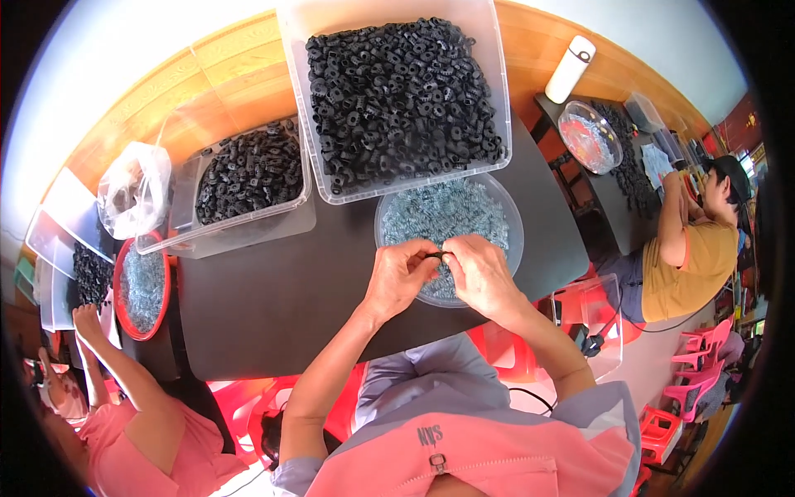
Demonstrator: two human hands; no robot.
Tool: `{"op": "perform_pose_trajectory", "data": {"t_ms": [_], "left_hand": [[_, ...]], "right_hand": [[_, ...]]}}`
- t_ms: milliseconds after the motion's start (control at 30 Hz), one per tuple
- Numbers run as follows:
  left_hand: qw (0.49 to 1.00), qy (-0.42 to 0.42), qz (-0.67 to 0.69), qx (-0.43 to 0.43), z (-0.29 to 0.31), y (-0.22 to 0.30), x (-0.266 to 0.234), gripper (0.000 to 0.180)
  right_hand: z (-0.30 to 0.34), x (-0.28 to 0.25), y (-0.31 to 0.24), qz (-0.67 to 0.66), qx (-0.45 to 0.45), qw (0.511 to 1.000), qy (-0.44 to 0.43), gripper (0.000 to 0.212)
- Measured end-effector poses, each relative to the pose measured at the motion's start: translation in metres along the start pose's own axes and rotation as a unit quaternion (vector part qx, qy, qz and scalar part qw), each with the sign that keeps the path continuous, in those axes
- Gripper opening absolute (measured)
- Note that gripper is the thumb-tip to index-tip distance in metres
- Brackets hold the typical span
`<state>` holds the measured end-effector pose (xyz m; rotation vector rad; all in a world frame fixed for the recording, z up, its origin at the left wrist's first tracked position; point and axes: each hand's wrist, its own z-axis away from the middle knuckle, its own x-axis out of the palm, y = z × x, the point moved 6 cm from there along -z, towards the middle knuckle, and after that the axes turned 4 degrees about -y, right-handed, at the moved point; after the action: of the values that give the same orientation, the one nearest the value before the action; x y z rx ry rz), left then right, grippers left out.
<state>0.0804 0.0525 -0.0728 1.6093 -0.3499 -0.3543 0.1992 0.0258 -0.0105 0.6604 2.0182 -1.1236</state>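
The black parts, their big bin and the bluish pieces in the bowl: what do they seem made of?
Black parts: probably moulded plastic, mostly matt, judging by their repeated shapes; rubber is possible.
Big bin: likely smooth plastic, since its pale walls look translucent.
Bluish pieces: perhaps clear plastic, as they look translucent and glinting; too small to be sure.

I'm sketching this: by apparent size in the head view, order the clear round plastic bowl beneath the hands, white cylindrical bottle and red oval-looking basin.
Largest to smallest:
Round bowl
Red basin
White bottle
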Motion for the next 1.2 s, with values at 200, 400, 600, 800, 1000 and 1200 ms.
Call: {"op": "perform_pose_trajectory", "data": {"t_ms": [200,400,600,800,1000,1200], "left_hand": [[0.994,0.043,-0.101,-0.011,0.001,0.023,-0.005,0.009],[0.988,0.097,-0.118,0.036,0.003,0.022,-0.01,0.008],[0.991,0.073,-0.111,-0.026,0.002,0.018,-0.012,0.009],[0.995,0.084,-0.048,-0.034,0.001,0.006,-0.014,0.008],[0.996,0.093,0.011,-0.012,0.0,-0.001,-0.015,0.008],[0.997,0.071,0.017,-0.027,0.0,0.015,-0.016,0.009]], "right_hand": [[-0.004,0.006,-0.004,0.022,0.005,0.999,0.048,0.012],[0.0,0.01,-0.012,-0.043,0.035,0.993,0.108,0.035],[0.004,0.016,-0.009,-0.005,0.003,0.993,0.12,0.047],[0.0,0.02,-0.017,0.064,-0.006,0.994,0.093,0.043],[0.001,0.029,-0.016,0.101,-0.006,0.991,0.087,0.042],[-0.004,0.019,-0.018,0.076,-0.024,0.987,0.137,0.037]]}}
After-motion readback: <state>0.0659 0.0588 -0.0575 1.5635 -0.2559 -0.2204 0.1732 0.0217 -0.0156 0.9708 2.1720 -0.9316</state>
